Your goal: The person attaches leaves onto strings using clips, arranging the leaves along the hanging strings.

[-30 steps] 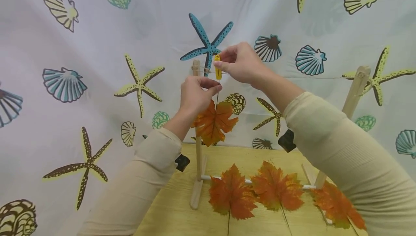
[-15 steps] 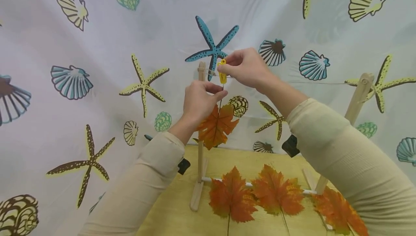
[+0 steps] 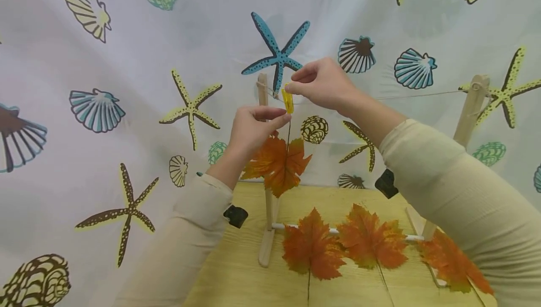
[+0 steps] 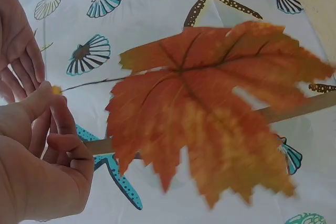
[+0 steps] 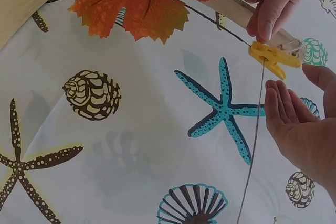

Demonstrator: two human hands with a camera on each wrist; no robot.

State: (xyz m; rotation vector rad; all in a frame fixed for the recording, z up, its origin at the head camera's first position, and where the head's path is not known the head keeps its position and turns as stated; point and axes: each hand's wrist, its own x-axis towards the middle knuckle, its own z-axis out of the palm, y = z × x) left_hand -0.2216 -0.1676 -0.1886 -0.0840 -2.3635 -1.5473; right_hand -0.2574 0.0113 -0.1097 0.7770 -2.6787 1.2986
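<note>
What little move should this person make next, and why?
I'd probably ease the right hand away: the yellow clothespin appears to sit on the string, with the stem of the orange leaf at its tip, and that hand looks open, not squeezing.

smooth yellow plastic clothespin, matt fabric-like orange leaf, fibrous string, bare wooden post, printed cloth backdrop

Backdrop: white cloth, softly creased, sea prints throughout. Noted in the head view: blue starfish upper centre, yellow starfish to its left, brown starfish lower left, striped fan shell above the latter. Table: pale yellow, wood-grained top, standing before the cloth
</note>
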